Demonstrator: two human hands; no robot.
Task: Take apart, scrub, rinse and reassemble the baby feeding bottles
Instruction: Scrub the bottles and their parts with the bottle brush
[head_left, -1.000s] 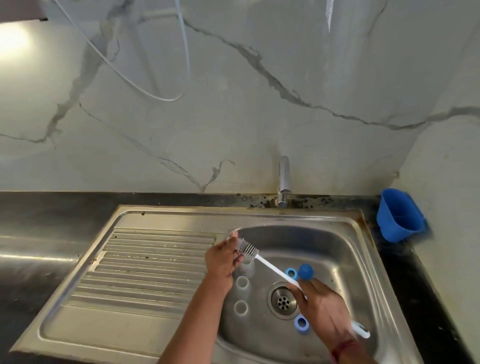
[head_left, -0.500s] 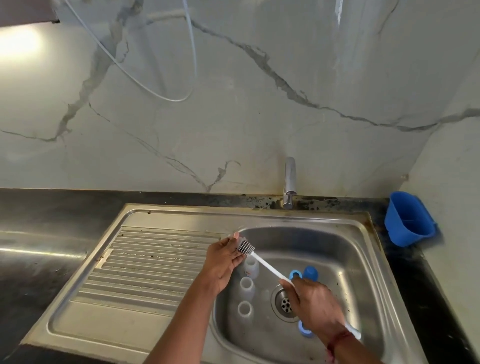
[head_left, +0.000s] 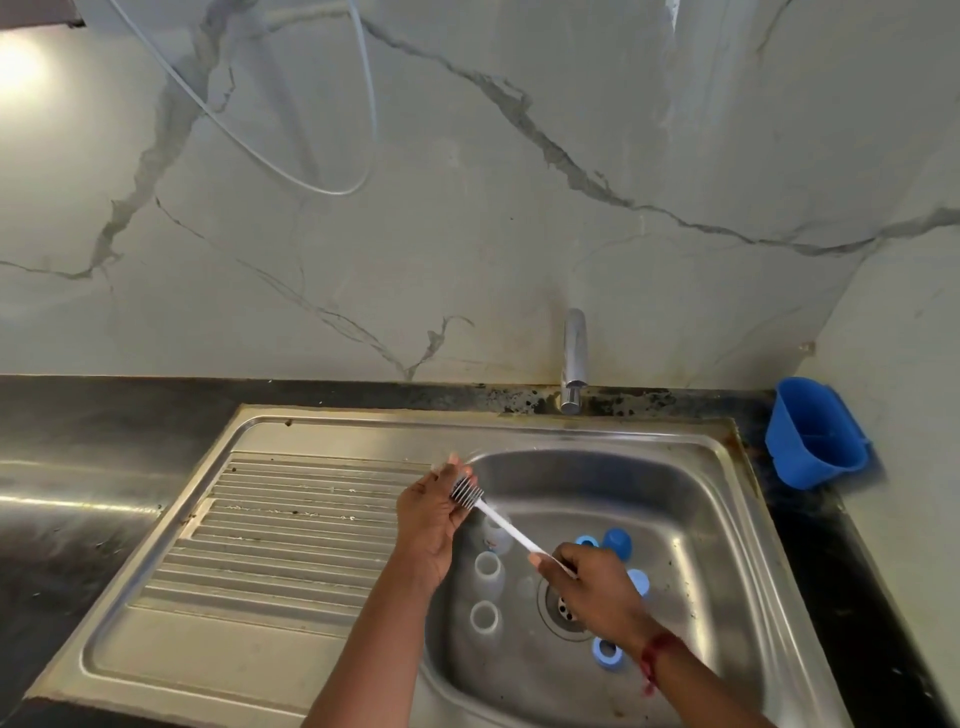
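Over the sink's left rim, my left hand (head_left: 434, 519) curls its fingers round a small clear part, too hidden to identify. The grey bristle head of a white bottle brush (head_left: 466, 493) lies against those fingers. My right hand (head_left: 597, 592) grips the brush's handle above the drain (head_left: 563, 605). Three clear bottles stand open-mouthed in the basin: a far bottle (head_left: 496, 535), a middle bottle (head_left: 488, 569) and a near bottle (head_left: 484, 618). A blue cap (head_left: 618, 543) and blue rings (head_left: 605, 652) lie around the drain.
The steel sink (head_left: 571, 421) has a ribbed drainboard (head_left: 291, 530) on its left. A chrome tap (head_left: 574, 358) stands at the back, with no water visible. A blue plastic container (head_left: 810, 434) sits on the dark counter at the right, by the marble wall.
My right hand has slid up the handle toward the brush head, hiding the handle's end. The brush head stays at my left hand's fingers.
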